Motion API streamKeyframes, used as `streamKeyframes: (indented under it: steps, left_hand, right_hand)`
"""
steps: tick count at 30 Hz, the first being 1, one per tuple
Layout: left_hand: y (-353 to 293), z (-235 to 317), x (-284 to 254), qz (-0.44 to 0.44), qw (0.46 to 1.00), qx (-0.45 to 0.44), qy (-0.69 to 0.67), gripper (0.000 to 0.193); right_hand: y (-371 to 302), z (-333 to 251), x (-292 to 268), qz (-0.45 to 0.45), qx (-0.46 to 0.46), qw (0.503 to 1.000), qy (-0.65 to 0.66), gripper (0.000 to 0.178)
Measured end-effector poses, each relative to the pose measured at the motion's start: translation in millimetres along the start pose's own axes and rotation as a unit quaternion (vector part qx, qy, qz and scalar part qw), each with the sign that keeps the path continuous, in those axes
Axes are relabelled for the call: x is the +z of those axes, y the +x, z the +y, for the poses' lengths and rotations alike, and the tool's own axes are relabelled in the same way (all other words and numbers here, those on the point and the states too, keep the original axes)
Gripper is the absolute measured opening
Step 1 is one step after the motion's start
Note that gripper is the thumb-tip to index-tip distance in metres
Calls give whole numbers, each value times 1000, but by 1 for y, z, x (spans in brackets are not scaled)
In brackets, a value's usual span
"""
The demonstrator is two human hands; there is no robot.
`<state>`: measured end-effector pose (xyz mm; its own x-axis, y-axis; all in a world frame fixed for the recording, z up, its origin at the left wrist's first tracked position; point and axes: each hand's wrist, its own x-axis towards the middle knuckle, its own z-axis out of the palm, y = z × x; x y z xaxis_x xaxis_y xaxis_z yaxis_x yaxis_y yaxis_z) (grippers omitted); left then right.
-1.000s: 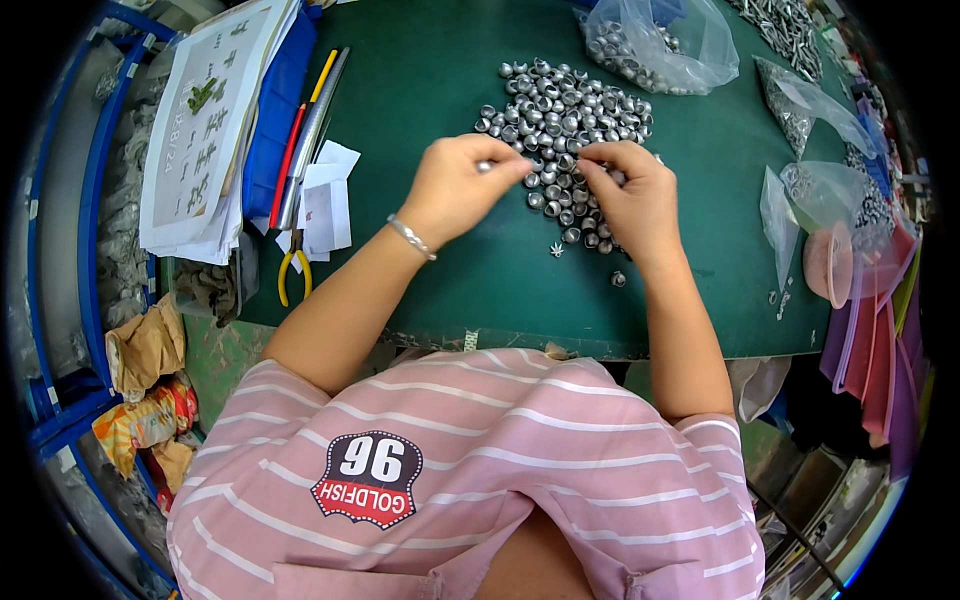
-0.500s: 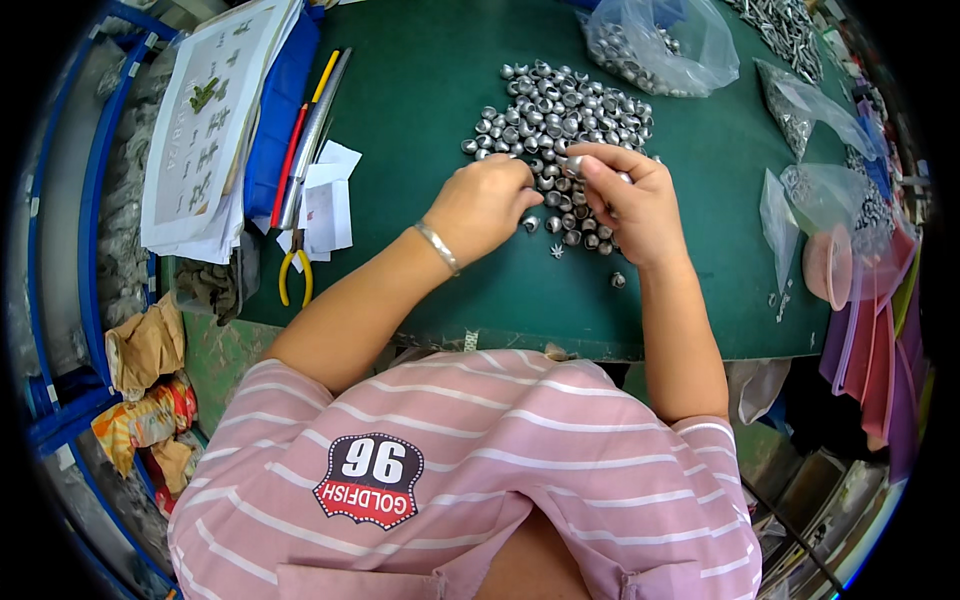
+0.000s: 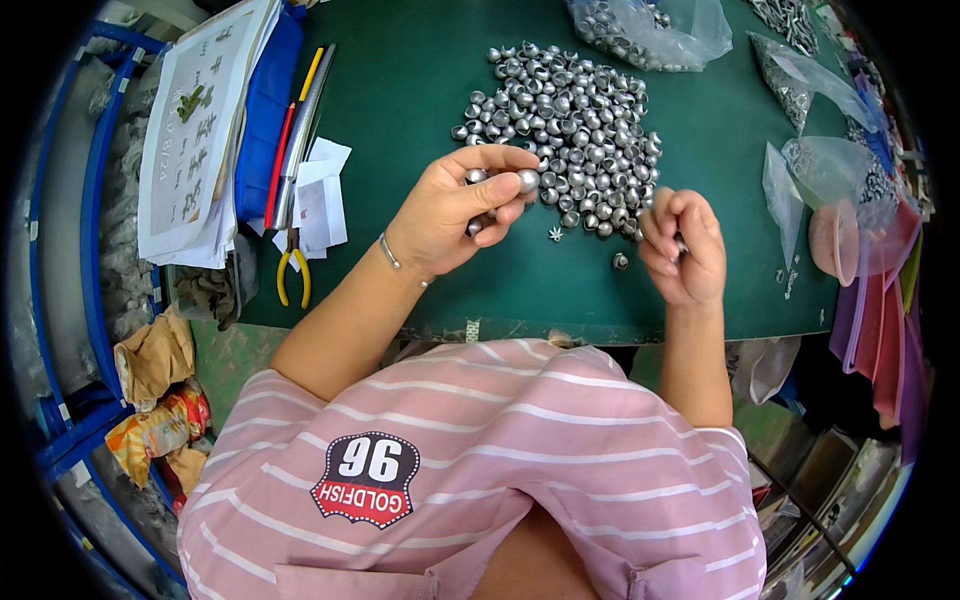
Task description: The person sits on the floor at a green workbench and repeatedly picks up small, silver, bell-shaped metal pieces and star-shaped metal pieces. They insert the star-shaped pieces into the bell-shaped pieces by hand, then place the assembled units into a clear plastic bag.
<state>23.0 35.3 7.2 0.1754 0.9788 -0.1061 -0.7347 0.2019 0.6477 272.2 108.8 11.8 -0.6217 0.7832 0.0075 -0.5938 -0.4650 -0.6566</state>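
A wide heap of small silver metal balls [image 3: 590, 130], several with a round opening, is spread on the green table [image 3: 400, 120]. My left hand [image 3: 463, 200], at the heap's near left edge, holds several of these metal balls [image 3: 528, 181] in its palm and between thumb and fingers. To the right of the heap, my right hand [image 3: 690, 250] is raised with its fingers curled round a small silver piece [image 3: 681, 244], mostly hidden. Between the hands lie a tiny star-shaped metal piece [image 3: 556, 234] and a single ball [image 3: 620, 261] apart from the heap.
Yellow-handled pliers [image 3: 293, 270], a red pencil [image 3: 280, 165] and paper scraps lie at the left, beside a blue tray [image 3: 270, 110] and a stack of sheets [image 3: 195, 150]. Plastic bags of metal parts [image 3: 660, 40] and a pink cup [image 3: 835, 242] stand along the right.
My left hand has turned palm up and now shows several balls in it. My right hand has moved right and down, away from the heap, uncovering more balls.
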Motion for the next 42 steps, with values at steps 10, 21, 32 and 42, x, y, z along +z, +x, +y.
streamKeyframes:
  steps: [10, 21, 32, 42]
  left_hand:
    - [-1, -4, -4, -20, 999, -30, 19, 23]
    - [0, -5, 7, 12, 993, -56, -104, 23]
    - [-1, -3, 3, 22, 991, -65, -113, 21]
    - [3, -6, 0, 63, 989, -87, -100, 16]
  right_hand:
    - [-48, 14, 2, 64, -22, 659, -749, 21]
    - [-20, 32, 22, 63, 100, 993, 18, 23]
    - [15, 44, 35, 80, 161, 976, 123, 20]
    - [23, 54, 33, 50, 191, 964, 177, 16]
